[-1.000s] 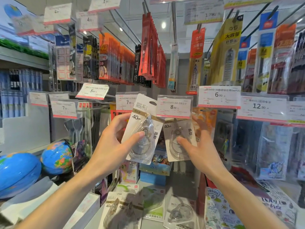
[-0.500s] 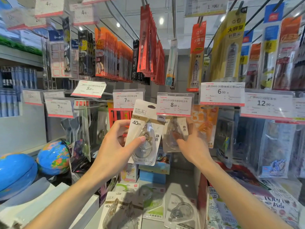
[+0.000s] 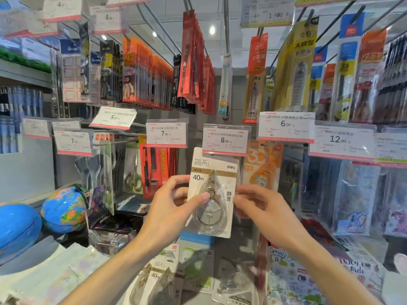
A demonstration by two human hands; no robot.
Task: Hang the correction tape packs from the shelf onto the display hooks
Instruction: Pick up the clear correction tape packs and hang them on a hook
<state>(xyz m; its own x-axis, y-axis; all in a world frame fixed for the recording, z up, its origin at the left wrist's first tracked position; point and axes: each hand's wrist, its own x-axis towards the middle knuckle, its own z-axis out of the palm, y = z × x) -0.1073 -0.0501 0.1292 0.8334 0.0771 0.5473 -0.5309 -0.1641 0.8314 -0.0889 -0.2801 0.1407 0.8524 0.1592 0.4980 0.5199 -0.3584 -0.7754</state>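
**Correction tape pack held beneath the 8.00 price tag**

Since the earlier frame, the white correction tape pack has shifted rightward and now stands upright in front of the hook under the 8.00 price tag, its top edge tucked behind the tag. The left hand grasps the pack's left edge, its thumb pressed on the clear blister. The right hand, previously on the pack already hanging, now pinches the held pack's right edge. The pack is a flat card with a tan band printed "40m" and a glossy, teardrop-shaped transparent blister showing the tape wheel. More packs of this kind lie flat on the shelf below. An orange pack hangs just right. Two smooth, rounded globes sit at lower left.
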